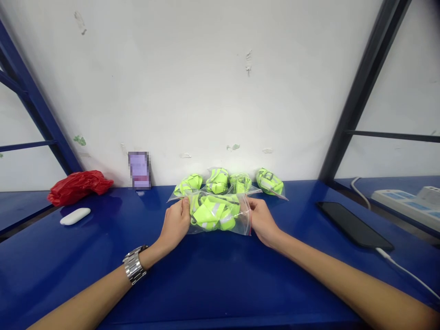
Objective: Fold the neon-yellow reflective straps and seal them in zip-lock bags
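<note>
A clear zip bag (216,213) with a bundled neon-yellow reflective strap or vest in it is held between my two hands, above the blue table. My left hand (176,221), with a metal watch on its wrist, pinches the bag's left end. At the opposite end, where a red strip shows along the edge, my right hand (264,222) grips the plastic; its fingertips are partly hidden behind the bag. Several similar bagged yellow bundles (217,180) stand in a row behind it, near the wall, with one bundle (270,182) a little apart on the right.
A red plastic bag (80,187) and a white earbud case (75,216) lie on the left of the blue table (206,284). A phone (140,170) leans on the wall. On the right are a black phone (354,224) with a white cable and a power strip (409,206).
</note>
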A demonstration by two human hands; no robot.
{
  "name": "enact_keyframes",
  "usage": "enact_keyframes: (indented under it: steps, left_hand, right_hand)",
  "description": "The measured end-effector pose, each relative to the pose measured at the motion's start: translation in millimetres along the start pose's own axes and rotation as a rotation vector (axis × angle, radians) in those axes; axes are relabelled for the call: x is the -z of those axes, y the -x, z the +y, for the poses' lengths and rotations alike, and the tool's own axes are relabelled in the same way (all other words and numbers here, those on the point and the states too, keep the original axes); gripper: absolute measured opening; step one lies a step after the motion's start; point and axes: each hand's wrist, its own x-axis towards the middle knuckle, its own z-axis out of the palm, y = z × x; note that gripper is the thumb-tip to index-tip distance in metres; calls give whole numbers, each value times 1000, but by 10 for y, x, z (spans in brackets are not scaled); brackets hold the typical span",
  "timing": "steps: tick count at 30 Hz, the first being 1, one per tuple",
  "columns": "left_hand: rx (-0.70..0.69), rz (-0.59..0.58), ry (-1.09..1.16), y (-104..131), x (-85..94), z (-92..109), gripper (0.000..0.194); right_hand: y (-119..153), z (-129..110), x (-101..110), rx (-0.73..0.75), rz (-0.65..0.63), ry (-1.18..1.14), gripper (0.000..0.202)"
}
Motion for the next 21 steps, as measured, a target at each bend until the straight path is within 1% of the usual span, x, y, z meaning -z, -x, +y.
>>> enact_keyframes:
  steps: [2, 4, 6, 8, 10, 13, 14, 17, 18, 19, 21]
  left_hand:
    - [7, 28, -8, -14, 47, 28, 41]
    - [17, 40, -40, -30, 87, 65, 42]
    - [-11, 69, -106, -47, 109, 99, 44]
    - [-69, 115, -172, -58, 106, 128, 44]
    - [-122, 148, -197, -52, 76, 147, 43]
    - [-178, 137, -195, -3, 3, 162, 42]
    - [-197, 129, -194, 20, -21, 165, 42]
    - [-249, 99, -191, 64, -51, 168, 41]
    - [-263, 90, -192, 63, -41, 165, 41]
    - [-274, 84, -197, 51, -22, 160, 41]
    - [-279, 103, -226, -1, 40, 138, 41]
  right_hand:
    - [30, -21, -7, -60, -111, 0, 31]
    - [65, -62, -17, -143, -274, -78, 39]
    - [108, -123, -29, -194, -415, -148, 44]
    - [157, -194, -39, -214, -465, -164, 49]
    - [207, -259, -56, -226, -463, -182, 51]
    - [258, -309, -107, -241, -445, -206, 48]
    - [263, -308, -129, -245, -408, -204, 45]
    - [236, -272, -175, -246, -184, -185, 34]
    - [215, -258, -174, -239, -138, -172, 31]
    - [189, -247, -165, -221, -136, -154, 29]
    - [129, -234, -123, -150, -224, -112, 27]
